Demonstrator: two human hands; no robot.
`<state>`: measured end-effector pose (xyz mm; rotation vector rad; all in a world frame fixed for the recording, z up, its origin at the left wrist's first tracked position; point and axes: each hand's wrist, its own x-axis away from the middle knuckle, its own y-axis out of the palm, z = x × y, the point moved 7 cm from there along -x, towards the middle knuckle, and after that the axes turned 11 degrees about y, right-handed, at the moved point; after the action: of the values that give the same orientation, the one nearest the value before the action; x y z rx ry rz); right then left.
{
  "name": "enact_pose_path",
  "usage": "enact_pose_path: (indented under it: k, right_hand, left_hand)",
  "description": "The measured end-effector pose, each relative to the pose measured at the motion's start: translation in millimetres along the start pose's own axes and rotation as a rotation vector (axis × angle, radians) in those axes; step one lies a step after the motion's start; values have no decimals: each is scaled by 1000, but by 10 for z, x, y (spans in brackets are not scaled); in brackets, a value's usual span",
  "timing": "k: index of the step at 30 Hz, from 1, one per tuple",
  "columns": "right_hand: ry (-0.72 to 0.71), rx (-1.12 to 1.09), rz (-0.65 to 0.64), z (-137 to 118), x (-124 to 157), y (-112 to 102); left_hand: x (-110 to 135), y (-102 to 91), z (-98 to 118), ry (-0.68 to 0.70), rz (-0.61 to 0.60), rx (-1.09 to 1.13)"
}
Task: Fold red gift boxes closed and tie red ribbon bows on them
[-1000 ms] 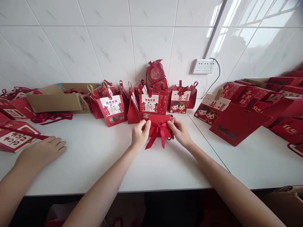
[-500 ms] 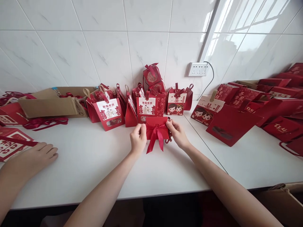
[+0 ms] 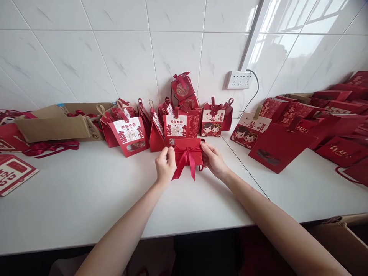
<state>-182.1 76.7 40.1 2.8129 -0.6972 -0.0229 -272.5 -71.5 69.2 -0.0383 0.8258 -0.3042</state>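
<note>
A small red gift box with a ribbon bow on its front is held between my two hands, above the white table. My left hand is closed, thumb and fingers pinching the box's left edge. On the other side, my right hand grips the right edge, its thumb at the upper corner; a loop of dark red cord shows just under these fingers. The bow's two tails hang below the box. Directly behind it stands a red gift box with a white printed label.
Several decorated gift boxes stand along the tiled wall. A cardboard box with ribbons lies at the left, near a printed card box. Many red boxes are piled at the right. A power socket is on the wall.
Another person's hand at the left has gone out of view. The view has shifted slightly. My hands still hold the gift box, and its bow tails have swung a little to the left.
</note>
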Motion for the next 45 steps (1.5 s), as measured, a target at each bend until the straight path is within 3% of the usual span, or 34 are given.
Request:
enact_pose_path:
  k: [5, 8, 11, 13, 16, 19, 26, 28, 31, 34, 38, 45]
  right_hand:
    - [27, -17, -34, 7, -15, 9]
    - [-3, 160, 2, -7, 7, -44]
    - [-97, 387, 60, -67, 38, -137]
    - [-234, 508, 72, -152, 61, -170]
    - [-408, 668, -36, -215, 87, -100]
    - [-406, 749, -132, -159, 78, -25]
    - [-395, 768, -57, -109, 80, 12]
    - [-438, 772, -21, -127, 94, 19]
    - [-554, 775, 21, -186, 149, 47]
    - [-662, 758, 54, -254, 226, 76]
    - [-692, 704, 110, -322, 291, 74]
    - [-864, 745, 137, -403, 400, 119]
  left_hand:
    - [-18, 8, -70, -79, -10, 49]
    - [-45, 48, -152, -159, -71, 134]
    - [-62, 101, -212, -226, -161, 225]
    - [-55, 123, -227, -246, -198, 262]
    - [-25, 150, -226, -243, -235, 277]
    - [-35, 116, -208, -196, -196, 226]
    - [-128, -76, 3, 14, -7, 70]
    - [-99, -89, 202, 238, -9, 6]
    - [69, -5, 546, 683, -97, -119]
    - [208, 47, 698, 900, -110, -187]
    - [231, -13, 770, 944, -8, -206]
    - [259, -58, 902, 966, 9, -151]
